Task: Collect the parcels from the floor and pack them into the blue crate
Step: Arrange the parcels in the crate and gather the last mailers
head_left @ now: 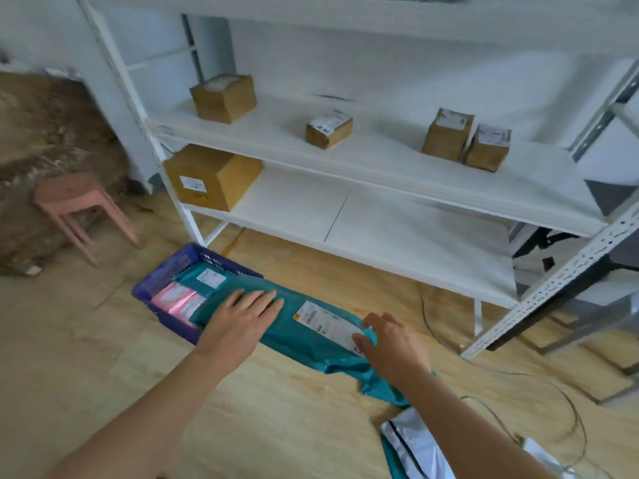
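- A blue plastic crate sits on the pale wooden floor. Its far corner is near the front left leg of a white metal shelf unit, so there is little room behind it.
- A long teal plastic mailer parcel lies across the crate's right rim. One end is over the crate, and the other trails onto the floor to the right, crumpled at its tail.
- The person's left hand lies flat on the crate end of this parcel, fingers straight and close together, pressing down.
- The right hand is at the floor end, by a white shipping label. Its fingers are curled and, with the thumb, pinch the plastic.
- Inside the crate lie a pink parcel and a second teal parcel, both flat.
- The floor is open on the near left side of the crate.
- A pink plastic stool stands farther left, well apart from the crate.
- At the near right, a silver-grey mailer bag lies on the floor over another teal bag.
- Thin dark cables loop across the floor beside the bags.
- Four brown cardboard boxes stand on the middle shelf.
- A larger cardboard box sits at the left end of the lowest shelf, beyond the crate.
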Tool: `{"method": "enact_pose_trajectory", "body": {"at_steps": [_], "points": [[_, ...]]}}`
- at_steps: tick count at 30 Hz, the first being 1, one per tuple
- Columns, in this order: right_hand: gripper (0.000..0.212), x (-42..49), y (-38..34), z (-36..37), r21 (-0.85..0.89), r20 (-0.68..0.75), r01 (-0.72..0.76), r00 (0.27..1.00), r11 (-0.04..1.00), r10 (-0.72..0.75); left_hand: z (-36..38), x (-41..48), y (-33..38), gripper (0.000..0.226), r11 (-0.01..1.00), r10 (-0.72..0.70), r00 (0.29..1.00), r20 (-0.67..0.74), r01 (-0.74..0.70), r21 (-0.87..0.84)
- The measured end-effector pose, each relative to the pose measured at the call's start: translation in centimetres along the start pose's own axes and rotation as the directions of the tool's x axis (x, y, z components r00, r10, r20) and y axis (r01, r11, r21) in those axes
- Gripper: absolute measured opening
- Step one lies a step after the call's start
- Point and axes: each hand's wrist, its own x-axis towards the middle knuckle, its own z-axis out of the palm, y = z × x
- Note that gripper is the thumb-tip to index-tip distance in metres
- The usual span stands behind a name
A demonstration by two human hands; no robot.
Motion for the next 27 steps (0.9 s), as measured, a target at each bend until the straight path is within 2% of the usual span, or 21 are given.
{"method": "enact_pose_trajectory", "body": {"at_steps": [3, 6, 9, 12, 14, 16, 19, 22, 24, 27], "points": [[0.045, 1.7, -4.3, 1.4, 0.031, 0.063, 0.016, 0.998, 0.999, -0.018, -0.6, -2.2, -4.1, 0.090, 0.997, -0.073, 0.996, 0.055, 0.072, 0.014], [0.056, 3.8, -8.5, 2.5, 0.078, 0.117, 0.076, 0.990, 0.994, -0.084, -1.0, -3.3, -6.9, 0.090, 0.995, -0.102, 0.991, 0.090, 0.100, 0.025], [0.079, 6.8, -11.5, 3.2, 0.094, 0.206, 0.117, 0.969, 0.989, -0.135, 0.1, -3.7, -10.1, 0.092, 0.990, -0.140, 0.983, 0.122, 0.137, 0.038], [0.104, 11.0, -13.8, 4.2, 0.219, 0.307, 0.082, 0.940, 0.972, -0.149, 2.1, -3.4, -14.0, 0.093, 0.983, -0.175, 0.974, 0.141, 0.166, 0.077], [0.108, 14.1, -15.8, 4.8, 0.312, 0.388, 0.035, 0.907, 0.950, -0.160, 3.5, -2.4, -16.5, 0.092, 0.979, -0.184, 0.974, 0.130, 0.170, 0.111], [0.092, 17.7, -18.3, 5.3, 0.361, 0.471, -0.029, 0.868, 0.932, -0.155, 5.2, -0.7, -19.8, 0.098, 0.974, -0.205, 0.971, 0.124, 0.190, 0.125], [0.055, 23.9, -21.5, 6.3, 0.428, 0.517, -0.177, 0.852, 0.886, -0.079, 7.6, 3.1, -25.4, 0.109, 0.951, -0.299, 0.940, 0.164, 0.281, 0.126], [0.031, 29.6, -24.2, 7.1, 0.590, 0.543, -0.389, 0.840, 0.708, 0.009, 8.9, 6.9, -30.4, 0.099, 0.926, -0.378, 0.902, 0.208, 0.363, 0.106], [0.017, 33.3, -26.7, 7.1, 0.653, 0.512, -0.422, 0.858, 0.629, 0.044, 9.8, 9.0, -34.3, 0.086, 0.889, -0.454, 0.838, 0.304, 0.451, 0.082], [0.007, 38.5, -30.4, 7.5, 0.714, 0.427, -0.391, 0.901, 0.582, 0.082, 11.8, 11.5, -39.5, 0.084, 0.834, -0.540, 0.794, 0.280, 0.548, 0.056]]}}
